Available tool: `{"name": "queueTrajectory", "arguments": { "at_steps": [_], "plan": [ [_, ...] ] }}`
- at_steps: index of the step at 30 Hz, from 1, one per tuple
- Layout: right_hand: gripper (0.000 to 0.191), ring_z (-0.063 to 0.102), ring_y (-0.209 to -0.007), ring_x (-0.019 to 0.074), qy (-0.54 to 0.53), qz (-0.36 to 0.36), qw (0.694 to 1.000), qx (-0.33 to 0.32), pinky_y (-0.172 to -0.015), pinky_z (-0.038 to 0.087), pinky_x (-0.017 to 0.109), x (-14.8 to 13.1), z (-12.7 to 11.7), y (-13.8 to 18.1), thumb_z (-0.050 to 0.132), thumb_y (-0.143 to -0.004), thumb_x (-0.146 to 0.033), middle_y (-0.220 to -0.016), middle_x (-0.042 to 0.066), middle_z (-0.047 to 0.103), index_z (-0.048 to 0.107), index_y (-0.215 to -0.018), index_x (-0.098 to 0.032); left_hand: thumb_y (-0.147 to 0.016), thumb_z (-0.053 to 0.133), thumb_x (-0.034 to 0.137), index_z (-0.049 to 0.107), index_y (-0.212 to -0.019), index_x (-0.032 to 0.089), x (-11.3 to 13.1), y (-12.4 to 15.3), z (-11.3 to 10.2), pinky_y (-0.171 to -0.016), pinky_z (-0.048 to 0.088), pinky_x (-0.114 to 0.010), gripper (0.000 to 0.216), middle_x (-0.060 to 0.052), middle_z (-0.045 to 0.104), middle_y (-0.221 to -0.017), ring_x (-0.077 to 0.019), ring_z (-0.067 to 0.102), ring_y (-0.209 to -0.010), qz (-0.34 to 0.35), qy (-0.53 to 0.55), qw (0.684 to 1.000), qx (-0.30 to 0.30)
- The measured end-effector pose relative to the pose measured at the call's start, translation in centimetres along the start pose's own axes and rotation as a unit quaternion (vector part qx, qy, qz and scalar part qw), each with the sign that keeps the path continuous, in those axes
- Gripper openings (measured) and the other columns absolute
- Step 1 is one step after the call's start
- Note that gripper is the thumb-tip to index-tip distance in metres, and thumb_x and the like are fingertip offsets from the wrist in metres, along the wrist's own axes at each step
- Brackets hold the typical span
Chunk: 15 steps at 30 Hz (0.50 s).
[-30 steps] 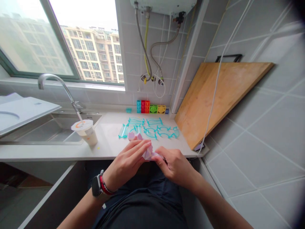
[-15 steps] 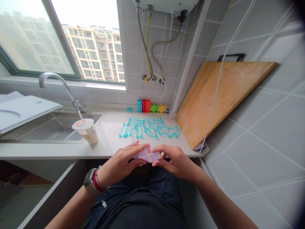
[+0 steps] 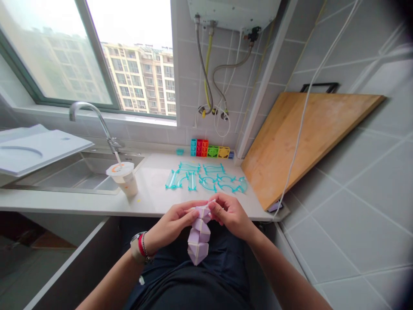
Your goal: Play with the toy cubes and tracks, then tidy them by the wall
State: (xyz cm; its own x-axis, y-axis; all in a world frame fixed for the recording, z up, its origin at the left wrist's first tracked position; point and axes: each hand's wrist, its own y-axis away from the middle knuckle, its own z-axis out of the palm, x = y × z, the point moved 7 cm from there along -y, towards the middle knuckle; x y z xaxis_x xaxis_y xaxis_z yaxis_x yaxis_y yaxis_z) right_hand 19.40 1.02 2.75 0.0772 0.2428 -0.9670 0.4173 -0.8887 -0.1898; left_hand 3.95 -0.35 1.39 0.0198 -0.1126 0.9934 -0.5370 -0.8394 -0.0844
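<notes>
A lilac and white snake puzzle (image 3: 199, 234) made of wedge-shaped segments hangs down in front of the counter's edge, above my lap. My left hand (image 3: 179, 219) pinches its upper part from the left, thumb on top. My right hand (image 3: 230, 215) is closed on its top end, thumb against fingers. Part of the upper segments is hidden behind my fingers. Beyond my hands, several clear teal plastic pieces (image 3: 206, 183) lie flat on the white counter (image 3: 155, 202).
Coloured blocks (image 3: 209, 150) line the back wall. A lidded drink cup with a straw (image 3: 125, 181) stands left, beside the sink (image 3: 80, 172) and faucet (image 3: 93, 114). A wooden board (image 3: 309, 142) leans right, with a white cable (image 3: 298, 133) hanging before it.
The snake puzzle was compact between my hands; now it is stretched into a chain hanging downward. My right hand has moved to its top end. The view has shifted slightly.
</notes>
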Motion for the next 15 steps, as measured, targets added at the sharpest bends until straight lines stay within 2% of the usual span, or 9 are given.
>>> {"name": "queueTrajectory", "arguments": {
  "at_steps": [3, 7, 12, 13, 15],
  "plan": [
    [0.044, 0.052, -0.058, 0.0109, -0.004, 0.020, 1.000, -0.003, -0.055, 0.041, 0.022, 1.2, 0.4, -0.5, 0.066, -0.091, -0.061, -0.067, -0.002, 0.062, 0.062, -0.084, -0.017, -0.097, 0.060, 0.051, 0.062, -0.138, 0.016, -1.6, 0.4, 0.5, -0.064, 0.053, -0.025, 0.053, -0.009, 0.077, -0.098, -0.0171, 0.069, -0.076, -0.041, 0.070, 0.997, 0.004],
    [0.049, 0.051, -0.058, 0.0115, 0.020, 0.025, 0.999, 0.006, -0.056, 0.039, 0.023, 3.2, 1.5, -0.8, 0.069, -0.087, -0.063, -0.061, -0.003, 0.057, 0.058, -0.074, -0.017, -0.091, 0.069, 0.053, 0.058, -0.139, 0.017, -3.9, 1.6, 1.3, -0.070, 0.055, -0.028, 0.061, -0.009, 0.076, -0.095, -0.0195, 0.071, -0.080, -0.080, 0.152, 0.985, 0.016],
    [0.056, 0.042, -0.054, 0.0113, 0.056, 0.057, 0.997, 0.019, -0.053, 0.031, 0.024, 8.0, 3.8, 0.2, 0.066, -0.084, -0.071, -0.055, -0.005, 0.048, 0.050, -0.067, -0.019, -0.082, 0.073, 0.061, 0.060, -0.130, 0.019, -11.0, 3.2, 2.6, -0.060, 0.051, -0.026, 0.066, -0.007, 0.073, -0.092, -0.0169, 0.069, -0.065, -0.145, 0.257, 0.953, 0.071],
    [0.057, 0.041, -0.054, 0.0116, 0.067, 0.064, 0.995, 0.027, -0.053, 0.030, 0.024, 9.3, 4.2, 0.4, 0.063, -0.085, -0.072, -0.055, -0.005, 0.046, 0.049, -0.066, -0.020, -0.079, 0.074, 0.065, 0.063, -0.124, 0.019, -12.5, 3.4, 2.7, -0.057, 0.049, -0.026, 0.065, -0.007, 0.072, -0.091, -0.0152, 0.066, -0.059, -0.145, 0.273, 0.948, 0.081],
    [0.061, 0.038, -0.056, 0.0120, 0.087, 0.073, 0.993, 0.037, -0.055, 0.028, 0.025, 11.9, 5.1, 1.0, 0.058, -0.084, -0.076, -0.055, -0.005, 0.040, 0.045, -0.062, -0.020, -0.074, 0.078, 0.065, 0.069, -0.108, 0.017, -14.7, 3.5, 2.5, -0.062, 0.047, -0.026, 0.060, -0.005, 0.069, -0.086, -0.0151, 0.064, -0.067, -0.116, 0.292, 0.943, 0.108]
  ]
}}
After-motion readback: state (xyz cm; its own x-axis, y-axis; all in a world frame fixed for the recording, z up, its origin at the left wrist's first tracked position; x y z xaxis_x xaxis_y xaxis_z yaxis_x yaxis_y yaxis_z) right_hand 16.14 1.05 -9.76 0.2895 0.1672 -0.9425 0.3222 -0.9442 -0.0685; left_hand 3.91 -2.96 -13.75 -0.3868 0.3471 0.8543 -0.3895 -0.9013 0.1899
